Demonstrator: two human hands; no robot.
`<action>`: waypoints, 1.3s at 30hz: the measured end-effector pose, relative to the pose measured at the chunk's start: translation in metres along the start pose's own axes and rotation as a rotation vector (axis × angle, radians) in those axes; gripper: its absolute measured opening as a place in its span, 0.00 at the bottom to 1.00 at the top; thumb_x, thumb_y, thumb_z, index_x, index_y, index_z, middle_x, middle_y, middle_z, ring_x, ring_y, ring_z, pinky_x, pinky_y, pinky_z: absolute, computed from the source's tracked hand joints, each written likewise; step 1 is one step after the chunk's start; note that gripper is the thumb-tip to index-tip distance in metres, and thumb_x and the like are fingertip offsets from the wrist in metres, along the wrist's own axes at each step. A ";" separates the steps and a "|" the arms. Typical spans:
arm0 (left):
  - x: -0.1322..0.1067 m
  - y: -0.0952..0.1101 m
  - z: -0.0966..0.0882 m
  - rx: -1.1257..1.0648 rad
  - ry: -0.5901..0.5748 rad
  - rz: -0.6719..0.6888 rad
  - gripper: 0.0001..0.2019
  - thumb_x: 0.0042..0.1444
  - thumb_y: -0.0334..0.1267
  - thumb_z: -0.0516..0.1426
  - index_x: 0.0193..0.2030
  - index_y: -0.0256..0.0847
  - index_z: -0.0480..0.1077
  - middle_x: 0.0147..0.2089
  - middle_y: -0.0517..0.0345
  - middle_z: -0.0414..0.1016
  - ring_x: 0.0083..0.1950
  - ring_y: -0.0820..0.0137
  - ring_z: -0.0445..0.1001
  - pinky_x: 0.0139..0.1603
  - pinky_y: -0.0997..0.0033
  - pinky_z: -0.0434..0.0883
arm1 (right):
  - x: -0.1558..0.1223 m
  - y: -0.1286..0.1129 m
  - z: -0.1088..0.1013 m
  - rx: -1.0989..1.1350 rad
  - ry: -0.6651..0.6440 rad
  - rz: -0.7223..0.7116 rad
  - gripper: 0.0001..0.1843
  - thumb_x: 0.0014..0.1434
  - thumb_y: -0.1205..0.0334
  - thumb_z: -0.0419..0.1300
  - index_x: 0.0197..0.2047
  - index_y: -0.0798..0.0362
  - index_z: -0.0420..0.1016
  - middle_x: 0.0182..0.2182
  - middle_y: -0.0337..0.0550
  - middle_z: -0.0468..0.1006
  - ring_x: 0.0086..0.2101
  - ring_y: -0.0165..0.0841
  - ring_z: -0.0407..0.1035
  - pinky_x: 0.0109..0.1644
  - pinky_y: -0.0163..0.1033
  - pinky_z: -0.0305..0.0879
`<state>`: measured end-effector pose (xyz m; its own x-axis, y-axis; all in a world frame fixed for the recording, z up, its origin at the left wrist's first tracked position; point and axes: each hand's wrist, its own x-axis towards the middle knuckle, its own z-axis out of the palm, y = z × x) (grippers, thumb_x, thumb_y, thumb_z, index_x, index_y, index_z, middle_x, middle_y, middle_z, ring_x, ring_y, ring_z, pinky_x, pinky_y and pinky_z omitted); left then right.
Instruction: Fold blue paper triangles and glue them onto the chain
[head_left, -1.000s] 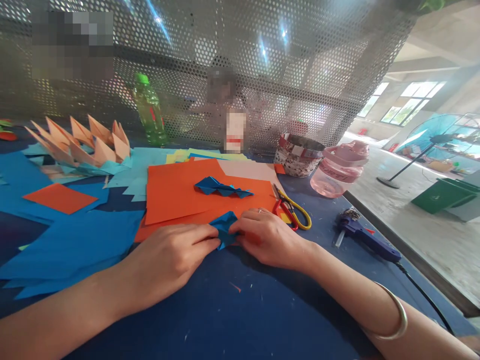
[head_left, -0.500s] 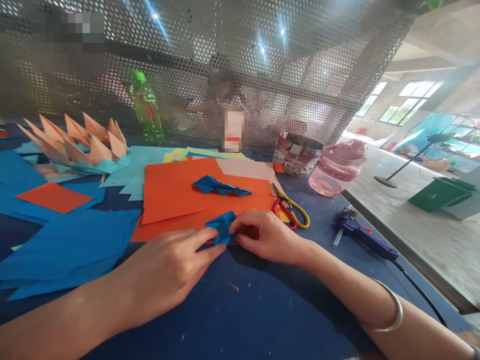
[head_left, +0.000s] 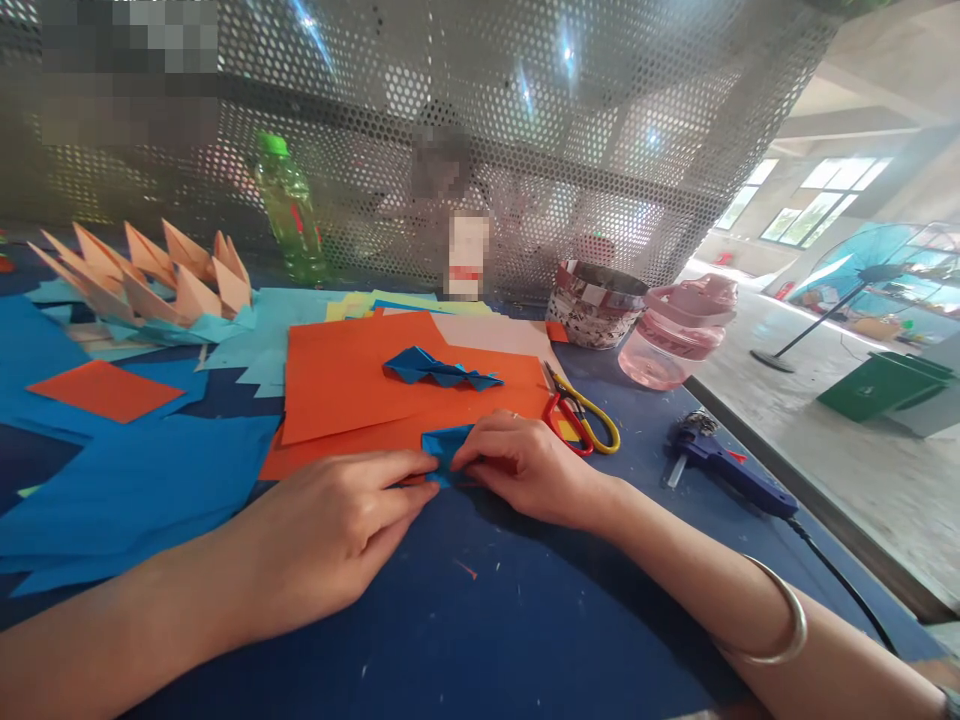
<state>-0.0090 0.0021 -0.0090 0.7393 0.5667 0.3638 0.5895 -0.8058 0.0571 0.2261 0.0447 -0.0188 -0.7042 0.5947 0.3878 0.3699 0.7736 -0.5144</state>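
As the left hand (head_left: 337, 515) and right hand (head_left: 536, 470) pinch the blue paper (head_left: 444, 445), it sits between them. Both touch, neither nearer!

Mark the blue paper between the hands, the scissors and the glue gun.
Blue paper (head_left: 444, 447): head view, on its exposed middle.
Scissors (head_left: 568, 392): head view, near the pivot.
Glue gun (head_left: 739, 478): head view, middle of the body.

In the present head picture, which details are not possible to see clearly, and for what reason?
All in the head view:
Small blue paper: right part covered by the right hand, lower left by the left hand.
Patterned pot: its floor is hidden by its near side.
Upright thing before the perforated panel: blurred by pixelation.
Far-left blue sheet: cut off by the picture's left edge.
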 end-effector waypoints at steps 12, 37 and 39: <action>-0.001 -0.001 -0.002 0.009 -0.012 0.015 0.17 0.66 0.34 0.48 0.50 0.42 0.78 0.52 0.54 0.80 0.48 0.64 0.80 0.46 0.67 0.79 | -0.001 0.005 -0.006 -0.019 -0.062 -0.108 0.12 0.58 0.78 0.58 0.38 0.54 0.79 0.36 0.43 0.78 0.37 0.30 0.72 0.43 0.34 0.68; -0.003 -0.005 0.004 -0.001 0.008 0.048 0.19 0.64 0.29 0.48 0.57 0.41 0.72 0.52 0.50 0.78 0.49 0.64 0.78 0.47 0.68 0.77 | -0.001 0.012 0.001 0.073 0.000 -0.105 0.14 0.56 0.80 0.57 0.35 0.54 0.79 0.34 0.42 0.78 0.36 0.29 0.73 0.42 0.32 0.69; -0.003 -0.005 0.005 0.002 0.007 0.042 0.18 0.65 0.30 0.47 0.56 0.40 0.72 0.51 0.50 0.78 0.48 0.63 0.78 0.46 0.67 0.78 | -0.001 0.012 0.001 0.075 0.004 -0.104 0.15 0.55 0.81 0.56 0.35 0.54 0.79 0.34 0.42 0.78 0.37 0.29 0.73 0.42 0.32 0.69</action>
<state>-0.0124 0.0052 -0.0146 0.7611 0.5311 0.3723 0.5584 -0.8286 0.0403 0.2312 0.0530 -0.0262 -0.7339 0.5132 0.4450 0.2488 0.8127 -0.5268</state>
